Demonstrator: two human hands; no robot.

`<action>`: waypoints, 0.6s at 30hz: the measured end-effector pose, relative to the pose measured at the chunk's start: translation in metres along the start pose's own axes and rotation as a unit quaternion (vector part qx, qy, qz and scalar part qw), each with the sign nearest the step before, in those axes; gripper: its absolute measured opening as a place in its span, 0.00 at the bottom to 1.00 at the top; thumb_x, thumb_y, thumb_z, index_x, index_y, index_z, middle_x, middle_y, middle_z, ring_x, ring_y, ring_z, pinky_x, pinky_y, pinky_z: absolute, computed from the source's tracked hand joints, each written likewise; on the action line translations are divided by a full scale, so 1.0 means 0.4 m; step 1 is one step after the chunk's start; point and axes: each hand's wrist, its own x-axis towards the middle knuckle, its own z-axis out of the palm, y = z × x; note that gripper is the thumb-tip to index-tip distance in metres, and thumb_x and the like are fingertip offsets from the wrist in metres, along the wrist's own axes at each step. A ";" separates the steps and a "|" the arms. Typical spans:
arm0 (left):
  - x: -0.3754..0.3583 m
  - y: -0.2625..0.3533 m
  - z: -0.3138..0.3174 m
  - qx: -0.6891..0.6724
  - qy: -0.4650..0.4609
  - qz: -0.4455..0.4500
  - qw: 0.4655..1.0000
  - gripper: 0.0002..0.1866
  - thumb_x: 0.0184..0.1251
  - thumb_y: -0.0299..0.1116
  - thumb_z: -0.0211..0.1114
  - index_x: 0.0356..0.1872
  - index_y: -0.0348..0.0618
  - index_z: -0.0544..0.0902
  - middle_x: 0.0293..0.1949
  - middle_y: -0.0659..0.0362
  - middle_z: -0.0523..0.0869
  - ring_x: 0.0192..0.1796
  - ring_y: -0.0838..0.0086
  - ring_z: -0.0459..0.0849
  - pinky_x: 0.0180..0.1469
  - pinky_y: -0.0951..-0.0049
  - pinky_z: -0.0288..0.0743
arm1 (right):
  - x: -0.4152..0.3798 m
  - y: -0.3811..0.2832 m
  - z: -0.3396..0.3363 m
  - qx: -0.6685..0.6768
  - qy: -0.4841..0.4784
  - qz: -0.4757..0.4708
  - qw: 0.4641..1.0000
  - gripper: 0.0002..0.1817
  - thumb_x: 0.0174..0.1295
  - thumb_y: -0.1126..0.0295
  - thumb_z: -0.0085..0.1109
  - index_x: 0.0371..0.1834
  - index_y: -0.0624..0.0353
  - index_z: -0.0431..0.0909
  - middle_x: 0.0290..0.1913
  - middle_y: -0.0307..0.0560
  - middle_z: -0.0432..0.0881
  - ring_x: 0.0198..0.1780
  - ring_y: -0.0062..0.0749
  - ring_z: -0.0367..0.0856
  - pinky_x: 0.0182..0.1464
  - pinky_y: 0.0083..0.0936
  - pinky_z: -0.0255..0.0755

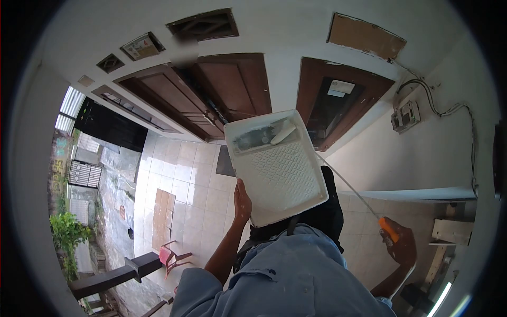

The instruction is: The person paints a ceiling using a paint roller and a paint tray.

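A white paint tray [282,182] with a textured ramp is held up in front of my body. My left hand [242,202] grips its left edge, thumb up along the rim. In the tray's far well, wet-looking paint surrounds a white roller-shaped piece [284,134]. Off to the right, my right hand [402,244] is wrapped round the orange handle of a paint roller [388,230]. Its long thin metal rod slants up to the tray's right rim. Whether the rod joins the white piece in the well cannot be made out.
Brown double doors [232,84] and a brown-framed window [343,98] are in the white wall ahead. An electric meter with cables [405,116] hangs on the right wall. A red chair [170,256] and a cardboard sheet [163,217] are on the tiled floor at left.
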 end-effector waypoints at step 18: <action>-0.003 0.012 0.001 -0.008 -0.016 -0.003 1.000 0.36 0.79 0.56 0.35 0.65 0.28 0.68 0.61 0.46 0.76 0.63 0.61 0.73 0.67 0.68 0.61 | -0.005 -0.115 -0.052 -0.154 0.188 -0.179 0.953 0.27 0.49 0.79 0.72 0.55 0.47 0.82 0.34 0.49 0.85 0.31 0.38 0.85 0.31 0.27 0.78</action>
